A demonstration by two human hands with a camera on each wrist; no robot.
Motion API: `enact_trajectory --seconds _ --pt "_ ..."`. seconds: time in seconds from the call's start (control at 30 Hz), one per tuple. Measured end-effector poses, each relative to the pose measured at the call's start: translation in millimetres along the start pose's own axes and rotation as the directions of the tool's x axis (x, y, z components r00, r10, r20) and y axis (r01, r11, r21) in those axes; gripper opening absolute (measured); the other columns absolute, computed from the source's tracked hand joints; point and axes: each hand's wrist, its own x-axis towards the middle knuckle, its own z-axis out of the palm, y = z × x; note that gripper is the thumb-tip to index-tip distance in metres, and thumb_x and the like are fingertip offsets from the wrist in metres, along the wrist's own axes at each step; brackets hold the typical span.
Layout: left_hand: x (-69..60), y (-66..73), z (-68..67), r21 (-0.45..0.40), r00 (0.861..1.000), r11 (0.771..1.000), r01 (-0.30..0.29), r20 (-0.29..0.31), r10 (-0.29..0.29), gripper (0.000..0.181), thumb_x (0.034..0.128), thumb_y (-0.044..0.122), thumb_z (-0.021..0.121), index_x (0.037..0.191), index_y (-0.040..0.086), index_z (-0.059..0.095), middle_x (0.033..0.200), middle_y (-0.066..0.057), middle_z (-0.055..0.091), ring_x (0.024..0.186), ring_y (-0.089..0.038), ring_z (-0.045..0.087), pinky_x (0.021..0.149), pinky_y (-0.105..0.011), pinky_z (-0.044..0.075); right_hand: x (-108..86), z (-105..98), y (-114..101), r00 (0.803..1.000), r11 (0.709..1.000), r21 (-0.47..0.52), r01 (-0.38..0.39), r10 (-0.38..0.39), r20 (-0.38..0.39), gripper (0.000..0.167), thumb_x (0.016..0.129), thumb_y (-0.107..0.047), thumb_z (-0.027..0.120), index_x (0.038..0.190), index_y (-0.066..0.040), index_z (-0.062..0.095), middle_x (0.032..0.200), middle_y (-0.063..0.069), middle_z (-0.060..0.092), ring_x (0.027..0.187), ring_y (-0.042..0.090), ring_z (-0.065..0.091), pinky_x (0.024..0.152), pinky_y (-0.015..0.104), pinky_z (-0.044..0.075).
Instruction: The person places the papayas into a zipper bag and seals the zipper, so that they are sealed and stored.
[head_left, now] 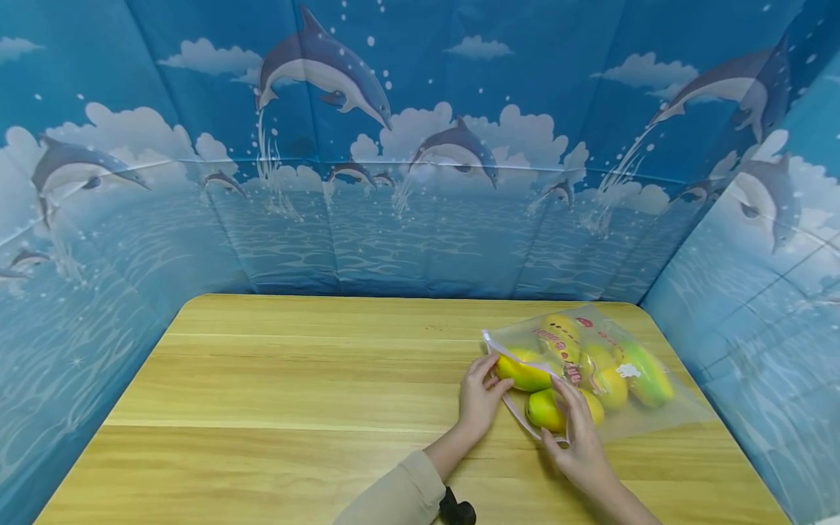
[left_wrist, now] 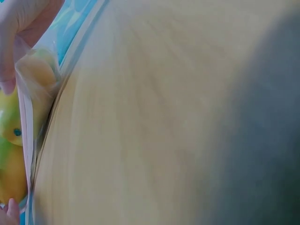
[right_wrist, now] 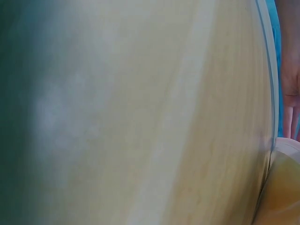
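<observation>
A translucent zip bag [head_left: 685, 412] with red print lies on its side at the table's right, its mouth facing left. Several yellow-green mangoes [head_left: 525, 373] are inside. My left hand [head_left: 479, 397] pinches the far part of the bag's mouth beside the leftmost mango. My right hand [head_left: 580, 448] holds the near part, thumb low at the rim and fingers over the top layer. In the left wrist view, the left hand [left_wrist: 26, 23] grips the plastic above the mangoes [left_wrist: 13, 173]. The right wrist view catches only a mango [right_wrist: 283, 192] and part of a hand [right_wrist: 291, 70].
The wooden table [head_left: 262, 394] extends far to the left of the bag. A blue dolphin-print curtain [head_left: 420, 219] stands behind the table and along both sides. A small black object [head_left: 457, 509] sits by the left sleeve [head_left: 400, 492] at the front.
</observation>
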Motion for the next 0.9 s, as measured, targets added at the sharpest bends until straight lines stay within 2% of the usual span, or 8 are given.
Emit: enact_trajectory --seconds 0.1,0.3,0.4,0.67,0.9 --pt "0.9 0.2 2.3 0.011 1.000 1.000 -0.011 -0.025 0.011 0.044 0.0763 0.004 0.070 0.118 -0.002 0.058 0.116 -0.010 0.053 0.107 -0.022 0.055 0.083 -0.021 0.050 -0.1 0 0 1.000 1.000 0.000 -0.013 0.013 0.005 0.098 0.046 0.037 0.059 0.135 0.013 0.026 0.131 0.034 0.029 0.126 0.021 0.032 0.104 0.015 0.030" --pt "2.8 -0.8 8.0 0.078 0.988 0.992 -0.098 -0.109 0.106 0.036 0.0750 0.003 0.072 0.109 -0.002 0.063 0.109 -0.010 0.058 0.096 -0.022 0.059 0.075 -0.019 0.053 -0.3 -1 -2 0.999 0.999 -0.005 -0.041 0.041 0.017 0.098 0.048 0.036 0.060 0.136 0.012 0.025 0.133 0.033 0.028 0.128 0.018 0.031 0.104 0.014 0.029" --pt "3.1 -0.9 10.6 0.093 0.983 0.989 -0.116 -0.129 0.127 0.034 0.0753 0.003 0.071 0.108 -0.001 0.064 0.107 -0.010 0.059 0.093 -0.021 0.061 0.073 -0.016 0.053 -0.3 -1 -1 0.999 1.000 -0.001 -0.030 0.030 0.017 0.098 0.048 0.036 0.059 0.136 0.013 0.025 0.132 0.034 0.028 0.128 0.018 0.030 0.103 0.014 0.030" --pt "2.9 -1.6 17.4 -0.004 0.989 0.999 -0.051 -0.138 0.050 0.038 0.0745 0.000 0.071 0.111 -0.001 0.062 0.109 -0.009 0.057 0.103 -0.024 0.058 0.081 -0.022 0.052 -0.5 -1 0 0.999 0.999 0.002 -0.036 0.036 0.024 0.098 0.048 0.037 0.059 0.136 0.013 0.024 0.132 0.034 0.027 0.128 0.018 0.030 0.103 0.014 0.030" --pt "3.9 0.3 21.0 -0.049 0.984 0.998 -0.025 -0.176 0.016 0.035 0.0755 0.000 0.071 0.110 -0.002 0.062 0.109 -0.009 0.056 0.103 -0.025 0.057 0.081 -0.024 0.052 0.2 -1 -1 0.999 1.000 0.003 -0.026 0.026 0.026 0.097 0.048 0.037 0.059 0.136 0.013 0.024 0.131 0.035 0.028 0.128 0.018 0.030 0.103 0.014 0.030"
